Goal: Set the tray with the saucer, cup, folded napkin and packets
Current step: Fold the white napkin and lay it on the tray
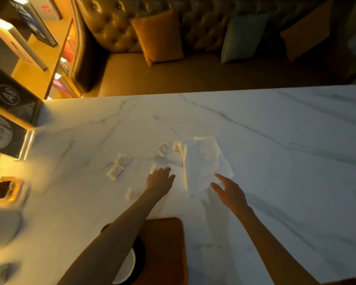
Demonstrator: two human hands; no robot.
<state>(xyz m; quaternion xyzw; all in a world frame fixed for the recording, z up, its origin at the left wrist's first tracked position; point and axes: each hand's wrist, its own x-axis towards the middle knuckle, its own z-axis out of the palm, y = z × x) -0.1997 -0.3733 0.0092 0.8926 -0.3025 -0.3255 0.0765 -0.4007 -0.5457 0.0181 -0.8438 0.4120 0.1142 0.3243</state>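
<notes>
On the marble table (275,140), both bare hands were out over the mid area, past the wooden tray (167,243) at the near edge. Left hand (159,181) was palm down, fingers close together, tips at or on a small packet (153,168); contact unclear from blur. Right hand (228,192) was open, fingers spread, thumb apart, just beside the near corner of the white napkin (203,163), not gripping it. Napkin lay loosely folded on the table, off the tray. More packets were scattered on the table: two left of the hands (122,159) (115,171), one by the left wrist (132,194), two at the napkin's far-left edge (163,149) (176,145). Tray held a dark saucer (141,254) with a white cup (125,268) on it, mostly hidden by the left forearm. Sofa with cushions (158,36) sat beyond the table.
</notes>
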